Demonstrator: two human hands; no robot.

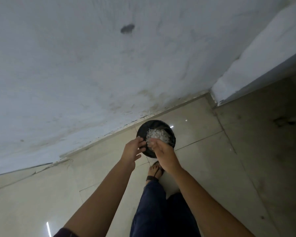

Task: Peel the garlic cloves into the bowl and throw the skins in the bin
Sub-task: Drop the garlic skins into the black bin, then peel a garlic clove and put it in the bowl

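Just right of the frame's centre, a round black bin (173,140) stands on the pale tiled floor (203,127), close against the foot of a stained white wall (92,74). Inside it lies a loose heap of whitish garlic skins (158,135), filling the middle of the opening.

Both of the person's hands are held over the near side of the bin. The right hand (162,153) hangs above the lower rim with its fingers curled downward and bunched together, and a small clump of the pale skins sits at their tips, directly over the heap. The left hand (132,149) is just beside it, to the left in the frame, palm turned inward and fingers relaxed and slightly apart. Its fingertips reach the bin's left edge and come very near the right hand's fingertips; it holds nothing that I can see. Whether the two hands actually touch is hard to tell in the blur.

Below the hands, a foot in a dark sandal (155,169) stands just short of the bin, with dark blue trousers (152,211) running to the bottom of the frame. A dark blotch (127,29) marks the wall near the top.
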